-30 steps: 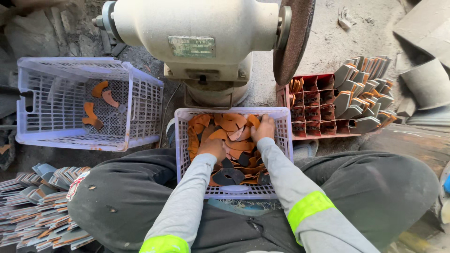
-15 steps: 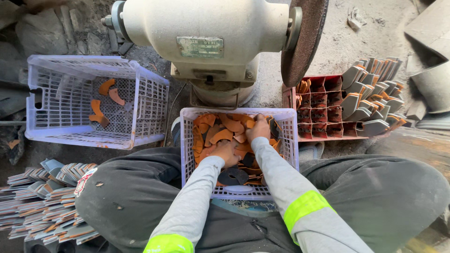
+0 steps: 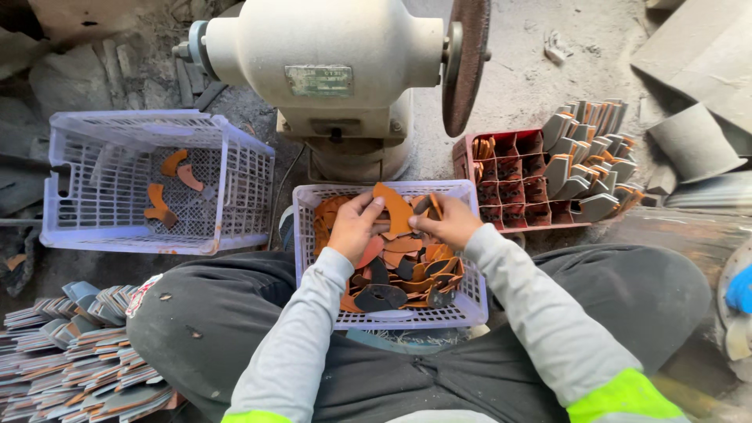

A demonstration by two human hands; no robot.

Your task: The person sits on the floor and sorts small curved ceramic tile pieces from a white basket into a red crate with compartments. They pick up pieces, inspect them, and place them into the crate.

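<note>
Both hands pinching one orange leather cut piece (image 3: 394,210), held up just above the pile. Left hand (image 3: 354,229) grips its left edge, thumb on top, fingers curled under; right hand (image 3: 445,223) clamps the right edge, with what looks like a second, thinner piece (image 3: 433,205) under its fingertips — can't tell if that one is gripped or just touched.

Piece sits at the 12 o'clock end of the lap basket (image 3: 389,315), a white plastic mesh crate resting between the knees, filled with mixed orange and dark cut pieces (image 3: 388,286).

Step, as I read it: picking/sorting, one piece singled out of the heap.

Around it:
- 12 o'clock: bench grinder (image 3: 329,74), its abrasive wheel (image 3: 464,63) at 1 o'clock, well above the hands.
- 9–10 o'clock: second mesh basket (image 3: 235,168), a few orange pieces (image 3: 168,184) inside.
- 2 o'clock: red compartment tray (image 3: 511,168), grey shaped pieces (image 3: 587,157) stacked at its right side.
- 7–8 o'clock: stacked grey sheets (image 3: 74,352) on the floor.

Next move likely needs a one-hand hold on the flat, fingers back from the edge facing the wheel.
</note>
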